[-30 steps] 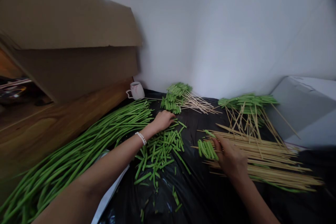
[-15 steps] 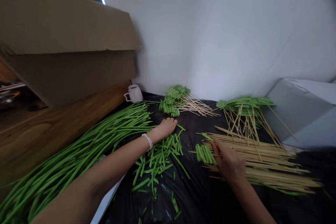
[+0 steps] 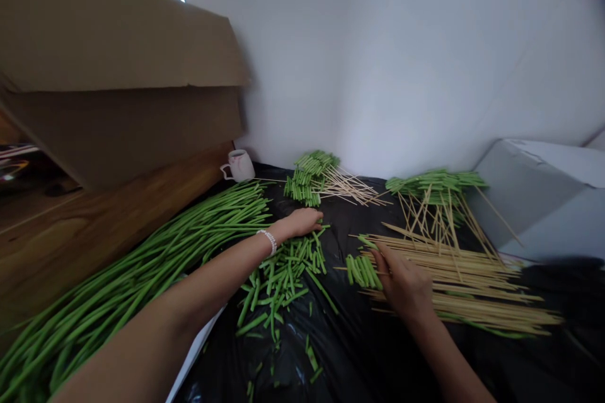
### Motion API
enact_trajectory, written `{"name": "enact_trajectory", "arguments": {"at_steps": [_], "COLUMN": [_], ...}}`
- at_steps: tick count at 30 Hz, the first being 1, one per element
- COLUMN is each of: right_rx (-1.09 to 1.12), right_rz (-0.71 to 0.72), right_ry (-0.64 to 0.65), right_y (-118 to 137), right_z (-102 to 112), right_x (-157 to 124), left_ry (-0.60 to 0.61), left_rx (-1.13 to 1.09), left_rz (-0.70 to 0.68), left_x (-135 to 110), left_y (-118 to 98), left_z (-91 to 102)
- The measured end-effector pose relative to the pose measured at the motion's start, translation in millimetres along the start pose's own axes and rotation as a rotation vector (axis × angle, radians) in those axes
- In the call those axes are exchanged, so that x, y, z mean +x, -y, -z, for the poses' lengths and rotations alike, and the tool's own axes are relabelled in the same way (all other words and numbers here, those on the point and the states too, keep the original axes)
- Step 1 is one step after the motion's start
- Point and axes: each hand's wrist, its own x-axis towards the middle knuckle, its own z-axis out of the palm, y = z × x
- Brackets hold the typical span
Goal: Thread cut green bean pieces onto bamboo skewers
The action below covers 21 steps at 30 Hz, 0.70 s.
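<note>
My left hand (image 3: 302,221) lies palm down at the far edge of a loose pile of short cut green bean pieces (image 3: 283,274), fingers curled onto them. A white bead bracelet sits on that wrist. My right hand (image 3: 401,280) is closed on a bamboo skewer threaded with a row of bean pieces (image 3: 362,269), which sticks out to the left of the hand. Under and beside that hand lies a spread of bare bamboo skewers (image 3: 472,289). All of this rests on a black plastic sheet (image 3: 350,346).
A long heap of uncut green beans (image 3: 142,277) runs along the left beside a wooden ledge (image 3: 70,227). Two stacks of threaded skewers lie at the back (image 3: 314,176) (image 3: 435,184). A white cup (image 3: 240,165), a cardboard box (image 3: 118,75) and a grey box (image 3: 548,195) border the sheet.
My left hand has slid a little right and nearer along the far edge of the cut pieces. My right hand with the threaded skewer has barely moved. The view has shifted slightly.
</note>
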Motion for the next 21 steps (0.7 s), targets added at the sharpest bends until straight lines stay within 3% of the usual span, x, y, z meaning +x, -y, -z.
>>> {"name": "enact_trajectory", "arguments": {"at_steps": [5, 10, 15, 18, 21], "right_rx": [0.001, -0.013, -0.010, -0.019, -0.013], "right_rz": [0.013, 0.012, 0.023, 0.021, 0.029], "right_ry": [-0.002, -0.006, 0.003, 0.000, 0.005], "right_y": [0.1, -0.2, 0.0, -0.1, -0.6], "right_z": [0.6, 1.7, 0.1, -0.6, -1.3], "right_x": [0.4, 1.1, -0.6, -1.4, -2.5], "left_ry": [0.000, -0.014, -0.173, -0.159, -0.134], "left_rx": [-0.040, -0.123, -0.185, -0.243, -0.167], "left_rz": [-0.008, -0.016, 0.154, 0.173, 0.155], "left_x": [-9.0, -38.6, -65.1, -74.5, -80.0], "left_y": [-3.2, -3.8, -20.9, -41.1, -59.3], "left_z": [9.0, 18.9, -3.7, -16.5, -20.5]}}
